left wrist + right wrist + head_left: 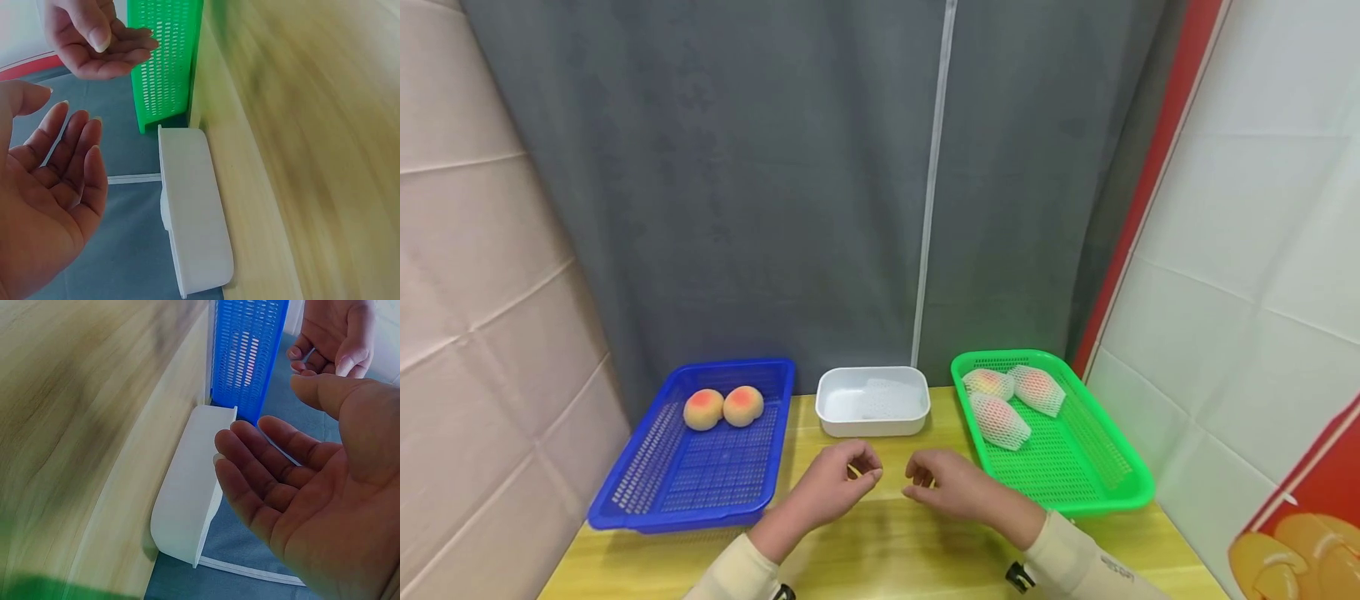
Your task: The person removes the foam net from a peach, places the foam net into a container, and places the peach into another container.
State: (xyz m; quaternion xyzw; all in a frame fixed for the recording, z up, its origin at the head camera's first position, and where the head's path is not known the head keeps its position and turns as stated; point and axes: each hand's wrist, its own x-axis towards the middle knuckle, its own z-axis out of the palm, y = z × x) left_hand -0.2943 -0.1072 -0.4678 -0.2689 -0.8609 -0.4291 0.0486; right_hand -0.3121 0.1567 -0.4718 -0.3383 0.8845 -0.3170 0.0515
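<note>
Both hands hover over the table in front of the white container (872, 427), palms turned toward each other. My left hand (842, 483) has loosely bent fingers and nothing in its grasp; the left wrist view shows its bare palm. Facing it across a small gap, my right hand (951, 485) is likewise relaxed and holds nothing. Inside the white container lies some white netting (880, 400). Two bare peaches (703, 409) sit side by side in the blue basket (722, 500) on the left. Several net-wrapped peaches (1000, 421) lie in the green basket (1097, 475) on the right.
The wooden table (887, 550) runs up to a grey curtain (760, 208) behind the containers. Pale panels (482, 275) close off the left side, and a white wall (1247, 250) with red trim stands at the right.
</note>
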